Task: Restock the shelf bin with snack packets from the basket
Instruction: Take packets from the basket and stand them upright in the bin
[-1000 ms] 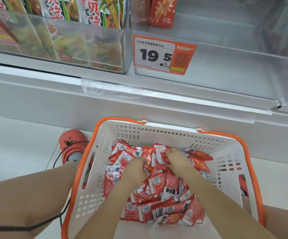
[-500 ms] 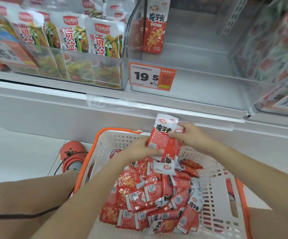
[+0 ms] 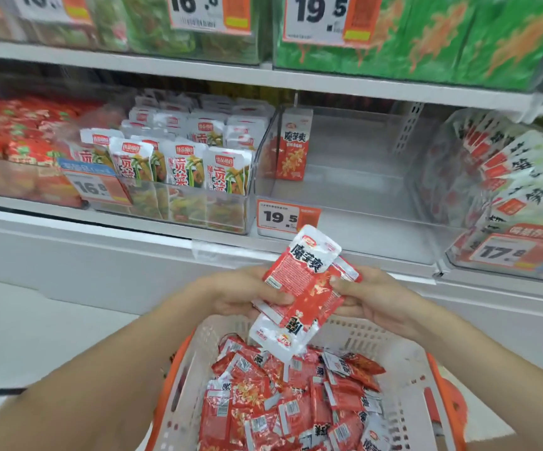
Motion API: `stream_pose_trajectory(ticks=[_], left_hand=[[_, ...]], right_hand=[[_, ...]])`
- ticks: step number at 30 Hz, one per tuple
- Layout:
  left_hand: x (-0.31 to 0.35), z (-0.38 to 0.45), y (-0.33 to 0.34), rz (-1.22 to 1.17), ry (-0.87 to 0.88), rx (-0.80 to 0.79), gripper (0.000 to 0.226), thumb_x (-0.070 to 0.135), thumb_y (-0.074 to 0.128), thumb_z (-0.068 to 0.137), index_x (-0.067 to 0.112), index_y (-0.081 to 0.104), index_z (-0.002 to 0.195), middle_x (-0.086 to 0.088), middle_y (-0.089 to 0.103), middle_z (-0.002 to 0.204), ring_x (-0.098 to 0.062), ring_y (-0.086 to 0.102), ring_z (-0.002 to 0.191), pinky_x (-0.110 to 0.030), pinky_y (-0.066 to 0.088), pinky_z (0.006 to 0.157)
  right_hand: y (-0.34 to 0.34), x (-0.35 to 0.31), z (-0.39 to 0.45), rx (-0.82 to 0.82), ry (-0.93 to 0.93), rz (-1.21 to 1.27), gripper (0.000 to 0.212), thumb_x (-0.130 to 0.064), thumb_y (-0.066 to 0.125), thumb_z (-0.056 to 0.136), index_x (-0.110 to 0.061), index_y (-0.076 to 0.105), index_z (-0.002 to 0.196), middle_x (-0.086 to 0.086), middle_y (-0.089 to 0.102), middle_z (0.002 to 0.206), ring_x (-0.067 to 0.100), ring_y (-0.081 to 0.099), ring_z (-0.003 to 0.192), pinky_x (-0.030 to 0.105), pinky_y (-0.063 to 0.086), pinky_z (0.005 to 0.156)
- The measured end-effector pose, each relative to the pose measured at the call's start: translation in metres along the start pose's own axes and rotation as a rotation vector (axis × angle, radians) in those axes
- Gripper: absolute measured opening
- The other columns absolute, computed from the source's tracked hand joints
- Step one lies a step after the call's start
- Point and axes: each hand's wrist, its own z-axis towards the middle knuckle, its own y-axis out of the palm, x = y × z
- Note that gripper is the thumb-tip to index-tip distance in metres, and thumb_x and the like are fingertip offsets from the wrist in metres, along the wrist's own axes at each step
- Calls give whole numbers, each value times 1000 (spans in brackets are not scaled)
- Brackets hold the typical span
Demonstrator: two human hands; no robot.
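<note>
A small stack of red and white snack packets (image 3: 306,281) is held above the basket, below the shelf edge. My left hand (image 3: 240,294) grips the stack from the left, thumb on its front. My right hand (image 3: 374,294) pinches its right side. Below them the white basket with an orange rim (image 3: 403,362) holds several loose red packets (image 3: 296,402). The clear shelf bin (image 3: 354,203) with a 19.5 price tag (image 3: 286,218) stands just above, nearly bare, with one red packet (image 3: 292,144) upright at its back left.
A clear bin of green and white packets (image 3: 195,167) adjoins the target bin on the left, and a bin of white packets (image 3: 507,187) on the right. Another shelf with green packs (image 3: 426,37) runs above. White floor lies to the left.
Both hands rose out of the basket with a stack of packets and now hold it higher, near the shelf edge. The view has tilted up toward the shelves.
</note>
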Motion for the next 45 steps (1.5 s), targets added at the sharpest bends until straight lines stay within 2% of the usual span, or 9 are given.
stream_pose_trajectory(ticks=[5, 12, 23, 26, 29, 34, 38, 41, 45], left_hand=[[2, -6, -4, -220, 95, 182, 18, 2, 61, 87, 10, 64, 103, -4, 74, 94, -17, 70, 82, -33, 58, 76], [15, -12, -28, -160, 78, 317, 18, -4, 58, 88, 9, 64, 98, -4, 74, 81, -16, 71, 70, -33, 60, 64], [37, -12, -19, -123, 21, 8, 36, -10, 38, 94, 13, 53, 117, -16, 71, 104, -31, 70, 93, -45, 55, 84], [41, -10, -19, -294, 55, -100, 50, -10, 47, 75, 11, 53, 119, -18, 68, 109, -36, 67, 96, -55, 51, 86], [48, -11, -16, -510, 92, -197, 57, 0, 63, 57, 6, 62, 114, -19, 66, 112, -37, 67, 96, -59, 55, 74], [37, 4, 8, -195, 97, 149, 18, 3, 64, 84, 13, 61, 99, -5, 74, 86, -19, 71, 74, -38, 60, 65], [34, 3, -4, -45, 111, 342, 30, 7, 76, 77, 14, 63, 102, -4, 75, 87, -21, 72, 76, -36, 58, 64], [35, -4, -13, -29, 139, 395, 28, 5, 76, 76, 13, 64, 100, -3, 74, 82, -16, 71, 66, -26, 53, 50], [35, -11, -27, -74, 115, 366, 22, -3, 66, 83, 12, 61, 99, -5, 74, 84, -17, 71, 72, -30, 58, 57]], right_hand=[[5, -10, -5, 87, -83, 134, 13, -5, 56, 92, -6, 60, 104, 12, 74, 89, 19, 72, 73, 31, 60, 72], [6, -27, 2, 248, -162, 218, 7, -2, 58, 91, -9, 59, 94, 5, 72, 69, 13, 70, 59, 27, 60, 59], [4, -59, 15, 298, -303, 313, 8, -5, 57, 92, -12, 59, 95, -2, 72, 69, 9, 69, 60, 24, 58, 57], [1, -63, 15, 338, -315, 319, 9, -5, 59, 92, -11, 60, 99, -1, 72, 71, 10, 69, 62, 25, 59, 61], [-1, -63, 12, 356, -322, 323, 8, -5, 60, 90, -12, 61, 93, -1, 72, 71, 10, 68, 61, 25, 60, 61], [9, -53, 14, 362, -323, 240, 9, -7, 64, 88, -14, 60, 91, 3, 69, 83, 11, 67, 68, 28, 60, 65], [10, -59, 11, 268, -242, 210, 9, -9, 62, 91, -13, 60, 99, 6, 70, 86, 15, 70, 66, 26, 58, 58], [5, -62, 8, 156, -202, 181, 11, -8, 57, 93, -9, 59, 104, 9, 72, 85, 19, 72, 70, 29, 60, 62], [-5, -65, 6, 205, -245, 242, 10, -11, 51, 97, -6, 58, 101, 7, 73, 78, 17, 72, 68, 29, 60, 65]])
